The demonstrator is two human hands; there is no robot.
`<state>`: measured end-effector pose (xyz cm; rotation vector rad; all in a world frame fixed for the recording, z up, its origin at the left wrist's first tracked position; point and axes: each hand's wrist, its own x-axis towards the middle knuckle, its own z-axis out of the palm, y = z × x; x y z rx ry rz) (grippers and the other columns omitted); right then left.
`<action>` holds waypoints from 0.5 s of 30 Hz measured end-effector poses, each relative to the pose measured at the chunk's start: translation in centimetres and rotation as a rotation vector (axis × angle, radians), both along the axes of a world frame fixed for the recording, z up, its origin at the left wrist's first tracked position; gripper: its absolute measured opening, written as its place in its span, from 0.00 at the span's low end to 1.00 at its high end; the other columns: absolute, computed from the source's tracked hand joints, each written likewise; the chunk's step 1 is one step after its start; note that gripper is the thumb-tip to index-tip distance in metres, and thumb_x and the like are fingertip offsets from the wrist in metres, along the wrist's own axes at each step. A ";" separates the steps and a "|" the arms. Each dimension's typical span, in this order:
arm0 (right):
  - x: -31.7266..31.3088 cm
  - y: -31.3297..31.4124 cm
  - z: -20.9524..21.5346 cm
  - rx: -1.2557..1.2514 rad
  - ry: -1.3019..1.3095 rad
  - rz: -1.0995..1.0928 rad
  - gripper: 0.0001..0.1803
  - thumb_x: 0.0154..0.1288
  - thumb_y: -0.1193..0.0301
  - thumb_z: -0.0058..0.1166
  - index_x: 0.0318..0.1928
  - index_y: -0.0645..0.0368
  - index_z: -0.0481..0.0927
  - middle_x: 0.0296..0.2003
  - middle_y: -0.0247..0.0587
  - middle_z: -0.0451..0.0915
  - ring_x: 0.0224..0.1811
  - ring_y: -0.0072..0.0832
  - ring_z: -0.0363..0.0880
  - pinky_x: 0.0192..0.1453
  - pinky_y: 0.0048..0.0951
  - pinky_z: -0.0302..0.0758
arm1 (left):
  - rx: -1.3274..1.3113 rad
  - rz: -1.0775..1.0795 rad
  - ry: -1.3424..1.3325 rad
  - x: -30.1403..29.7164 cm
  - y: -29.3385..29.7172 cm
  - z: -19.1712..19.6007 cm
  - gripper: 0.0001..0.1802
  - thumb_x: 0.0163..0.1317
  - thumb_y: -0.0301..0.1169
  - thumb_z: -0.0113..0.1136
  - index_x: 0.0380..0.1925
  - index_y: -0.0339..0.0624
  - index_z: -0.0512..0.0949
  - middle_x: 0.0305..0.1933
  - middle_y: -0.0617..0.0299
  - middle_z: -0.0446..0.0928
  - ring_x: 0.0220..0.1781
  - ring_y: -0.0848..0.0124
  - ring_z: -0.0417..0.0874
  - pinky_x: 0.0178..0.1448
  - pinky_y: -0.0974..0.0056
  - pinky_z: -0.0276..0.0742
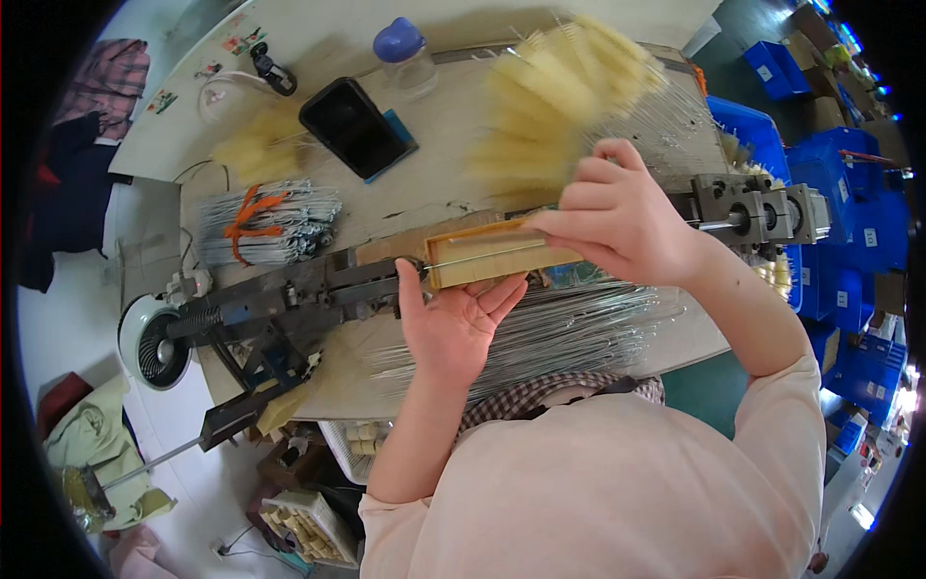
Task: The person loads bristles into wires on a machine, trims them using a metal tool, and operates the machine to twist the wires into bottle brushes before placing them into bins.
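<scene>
A long, shallow wooden trough (475,275) is set in line with a dark metal machine (318,289) on the table. Along the trough, over pale yellow material that looks like bristles, runs a thin metal wire (482,257). My left hand (449,331) is open, palm up, its fingers stretched under the trough's near side and its thumb raised beside the machine's end. Over the trough's right end, my right hand (617,217) is closed, its fingers pinched at the wire; the exact grip is partly hidden. Loose metal wires (569,333) lie in a heap just in front of the trough.
Yellow bristle brushes (555,106) are piled at the back. Behind the machine lie an orange-tied wire bundle (265,224), a black tablet-like device (355,127) and a purple-lidded jar (407,60). Blue bins (844,207) stand at the right; a white fan (152,343) sits at the left.
</scene>
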<state>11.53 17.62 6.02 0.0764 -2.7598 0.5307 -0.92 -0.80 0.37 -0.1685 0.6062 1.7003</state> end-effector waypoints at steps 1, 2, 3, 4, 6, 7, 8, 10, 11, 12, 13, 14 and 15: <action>-0.8 -0.1 -0.1 0.026 0.005 0.010 0.14 0.45 0.71 0.59 0.37 0.47 0.77 0.21 0.27 0.65 0.31 0.27 0.66 0.49 0.36 0.59 | 0.019 -0.004 0.007 -0.1 0.0 -0.2 0.47 0.57 0.67 0.27 0.61 0.35 0.55 0.59 0.46 0.64 0.60 0.52 0.67 0.66 0.52 0.53; -1.4 -0.3 -0.2 0.053 0.010 0.019 0.13 0.46 0.71 0.58 0.36 0.48 0.77 0.22 0.27 0.65 0.32 0.27 0.67 0.49 0.36 0.60 | 0.039 -0.010 0.014 -0.1 0.0 -0.3 0.47 0.58 0.67 0.27 0.61 0.35 0.54 0.59 0.46 0.64 0.60 0.52 0.67 0.66 0.52 0.54; -1.4 -0.4 -0.3 0.051 0.014 0.023 0.13 0.46 0.71 0.58 0.36 0.48 0.77 0.22 0.27 0.65 0.32 0.27 0.67 0.49 0.36 0.60 | 0.037 -0.006 0.018 -0.1 0.0 -0.4 0.47 0.58 0.67 0.27 0.61 0.35 0.54 0.59 0.46 0.64 0.60 0.52 0.67 0.66 0.52 0.54; -1.4 -0.4 -0.4 0.105 -0.073 0.043 0.12 0.47 0.71 0.58 0.35 0.48 0.76 0.23 0.27 0.66 0.33 0.28 0.67 0.49 0.36 0.60 | 0.027 -0.017 0.040 0.0 0.1 -0.4 0.46 0.58 0.66 0.27 0.61 0.35 0.55 0.59 0.47 0.65 0.60 0.52 0.68 0.65 0.52 0.54; -1.4 -0.4 -0.2 0.164 -0.162 0.062 0.11 0.47 0.71 0.58 0.34 0.49 0.76 0.24 0.27 0.67 0.34 0.28 0.67 0.48 0.37 0.60 | 0.022 -0.027 0.062 0.0 0.2 -0.3 0.46 0.58 0.66 0.27 0.61 0.36 0.55 0.59 0.47 0.65 0.60 0.52 0.68 0.65 0.52 0.55; -1.4 -0.5 0.2 0.211 -0.181 0.048 0.07 0.48 0.71 0.56 0.32 0.49 0.75 0.25 0.27 0.68 0.36 0.27 0.68 0.49 0.36 0.60 | 0.014 -0.018 0.071 -0.1 0.2 -0.3 0.46 0.58 0.66 0.27 0.61 0.36 0.55 0.59 0.48 0.65 0.59 0.52 0.69 0.64 0.52 0.56; -1.4 -0.6 0.6 0.259 -0.201 0.031 0.04 0.50 0.70 0.55 0.29 0.50 0.75 0.26 0.27 0.69 0.38 0.27 0.68 0.50 0.35 0.61 | 0.009 -0.011 0.079 -0.1 0.3 -0.2 0.45 0.58 0.66 0.27 0.60 0.36 0.56 0.58 0.48 0.65 0.58 0.52 0.69 0.64 0.52 0.57; -1.3 -1.2 1.5 0.175 -0.030 -0.073 0.04 0.50 0.70 0.54 0.29 0.50 0.75 0.24 0.28 0.69 0.35 0.27 0.68 0.47 0.34 0.62 | -0.003 -0.009 0.086 0.0 0.2 0.0 0.45 0.59 0.65 0.27 0.60 0.36 0.56 0.58 0.48 0.66 0.58 0.52 0.70 0.64 0.52 0.57; -1.0 -1.5 2.0 0.089 0.146 -0.170 0.04 0.50 0.71 0.54 0.29 0.50 0.75 0.23 0.29 0.69 0.33 0.27 0.69 0.44 0.33 0.63 | -0.019 -0.001 0.095 0.0 0.2 0.0 0.44 0.59 0.65 0.27 0.60 0.37 0.57 0.58 0.49 0.66 0.57 0.52 0.70 0.63 0.52 0.58; -0.1 -1.7 2.6 0.097 0.141 -0.179 0.04 0.50 0.71 0.54 0.29 0.50 0.75 0.23 0.29 0.69 0.33 0.27 0.69 0.44 0.33 0.63 | -0.012 -0.011 0.090 0.0 0.2 0.0 0.44 0.59 0.65 0.27 0.60 0.37 0.57 0.58 0.49 0.66 0.57 0.52 0.70 0.63 0.52 0.58; 1.1 -2.0 3.1 0.065 0.034 -0.238 0.06 0.50 0.70 0.53 0.31 0.50 0.76 0.20 0.29 0.68 0.28 0.27 0.69 0.39 0.32 0.64 | -0.035 0.009 0.087 0.0 0.1 -0.2 0.42 0.60 0.64 0.28 0.60 0.38 0.58 0.58 0.49 0.67 0.57 0.53 0.71 0.63 0.52 0.59; 2.1 -2.6 3.6 0.037 -0.075 -0.307 0.08 0.50 0.70 0.53 0.34 0.51 0.76 0.18 0.30 0.67 0.23 0.27 0.68 0.34 0.31 0.64 | -0.052 0.019 0.082 0.0 0.1 -0.3 0.41 0.60 0.63 0.29 0.59 0.39 0.58 0.57 0.50 0.67 0.56 0.53 0.71 0.63 0.52 0.59; 2.7 -3.7 3.6 0.044 -0.078 -0.319 0.08 0.50 0.70 0.53 0.34 0.51 0.76 0.18 0.30 0.67 0.23 0.27 0.68 0.34 0.31 0.64 | -0.045 0.008 0.078 0.1 0.1 -0.2 0.41 0.60 0.63 0.29 0.59 0.39 0.58 0.57 0.50 0.67 0.56 0.53 0.71 0.63 0.52 0.59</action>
